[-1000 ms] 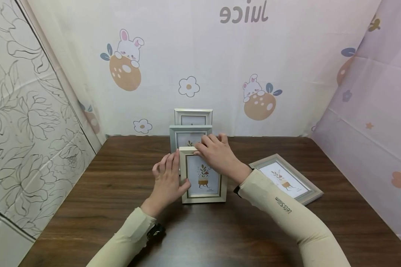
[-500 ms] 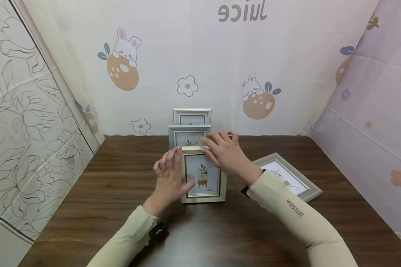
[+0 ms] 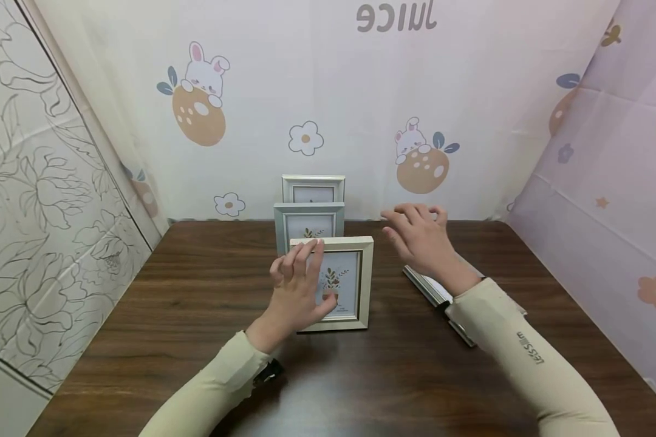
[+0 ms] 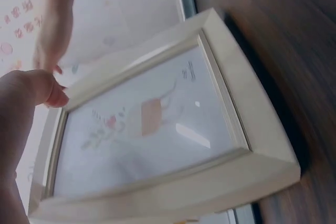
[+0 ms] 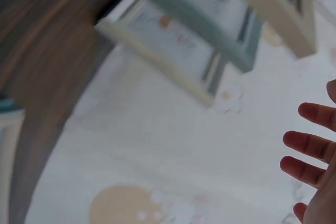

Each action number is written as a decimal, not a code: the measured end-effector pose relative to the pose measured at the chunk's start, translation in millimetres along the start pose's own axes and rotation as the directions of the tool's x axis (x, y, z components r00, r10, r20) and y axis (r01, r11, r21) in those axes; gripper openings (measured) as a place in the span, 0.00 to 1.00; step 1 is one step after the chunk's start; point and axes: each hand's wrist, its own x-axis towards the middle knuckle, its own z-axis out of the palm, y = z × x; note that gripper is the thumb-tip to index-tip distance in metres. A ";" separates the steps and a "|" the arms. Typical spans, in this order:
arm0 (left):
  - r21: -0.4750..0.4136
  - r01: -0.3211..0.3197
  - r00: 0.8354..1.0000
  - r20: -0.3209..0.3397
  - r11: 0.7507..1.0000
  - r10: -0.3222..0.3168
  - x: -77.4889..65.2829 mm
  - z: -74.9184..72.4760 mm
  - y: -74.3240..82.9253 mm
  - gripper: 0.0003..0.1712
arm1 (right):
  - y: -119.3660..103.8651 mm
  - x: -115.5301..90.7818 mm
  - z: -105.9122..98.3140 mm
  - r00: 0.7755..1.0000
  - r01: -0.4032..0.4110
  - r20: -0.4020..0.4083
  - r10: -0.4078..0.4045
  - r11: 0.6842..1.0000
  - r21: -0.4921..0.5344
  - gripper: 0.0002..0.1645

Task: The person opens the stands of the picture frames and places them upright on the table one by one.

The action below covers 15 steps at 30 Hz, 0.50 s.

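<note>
A cream photo frame [image 3: 364, 285] with a potted-plant print stands upright in front of two more. Behind it are a grey-green photo frame [image 3: 280, 227] and, at the back, a pale photo frame [image 3: 314, 179]. My left hand [image 3: 297, 288] overlaps the cream frame's left side, fingertips at its top edge and fingers loosely bent. In the left wrist view its thumb [image 4: 44, 87] shows at the frame's edge. My right hand [image 3: 423, 240] hangs in the air to the right, fingers spread and holding nothing. Below it, a silvery photo frame [image 3: 423, 285] lies partly hidden by the forearm.
The brown wooden table [image 3: 197, 291] stretches out on both sides of the standing frames. A patterned cloth [image 3: 251, 121] hangs along its back edge, with another cloth wall [image 3: 596, 243] at right and a flower-line panel [image 3: 44, 182] at left.
My right hand has let go of the cream frame's top and moved right, over the lying frame. My left hand has shifted right across the cream frame, which stays standing.
</note>
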 end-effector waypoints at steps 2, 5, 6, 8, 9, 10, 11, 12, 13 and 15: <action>0.004 -0.031 0.999 0.012 1.000 0.031 2.6 0.4 3.8 0.56 | 10.6 -6.8 -0.3 0.999 -0.032 0.032 0.032 0.999 -0.018 0.21; 0.006 -0.080 0.996 0.033 0.997 0.080 6.3 1.9 8.7 0.56 | 25.2 -16.5 0.9 0.995 -0.062 0.071 0.065 0.997 -0.041 0.18; 0.004 -0.097 0.995 0.037 0.995 0.097 7.5 2.8 10.3 0.56 | 29.6 -19.3 1.3 0.993 -0.071 0.086 0.075 0.996 -0.051 0.17; 0.005 -0.129 0.991 0.046 0.992 0.129 9.9 5.1 13.5 0.56 | 37.8 -24.3 2.3 0.990 -0.082 0.111 0.090 0.994 -0.071 0.17; 0.001 -0.144 0.988 0.054 0.990 0.144 10.9 6.1 15.1 0.57 | 41.5 -26.7 2.9 0.987 -0.090 0.126 0.100 0.993 -0.080 0.17; 0.000 -0.155 0.986 0.065 0.988 0.155 11.7 7.4 16.9 0.57 | 44.7 -28.9 3.2 0.984 -0.097 0.144 0.109 0.991 -0.090 0.17; 0.000 -0.166 0.984 0.072 0.986 0.166 12.2 9.1 18.5 0.57 | 47.5 -30.9 3.4 0.979 -0.105 0.163 0.121 0.989 -0.101 0.17; 0.002 -0.176 0.981 0.080 0.984 0.176 12.2 10.9 20.1 0.57 | 50.4 -33.0 4.0 0.975 -0.110 0.180 0.129 0.988 -0.110 0.17; 0.003 -0.185 0.979 0.094 0.983 0.183 12.3 12.2 21.7 0.56 | 53.2 -35.2 4.6 0.971 -0.116 0.197 0.138 0.986 -0.120 0.17; 0.004 -0.202 0.972 0.124 0.979 0.200 12.6 14.7 24.8 0.57 | 58.1 -39.2 5.1 0.959 -0.129 0.236 0.159 0.982 -0.137 0.18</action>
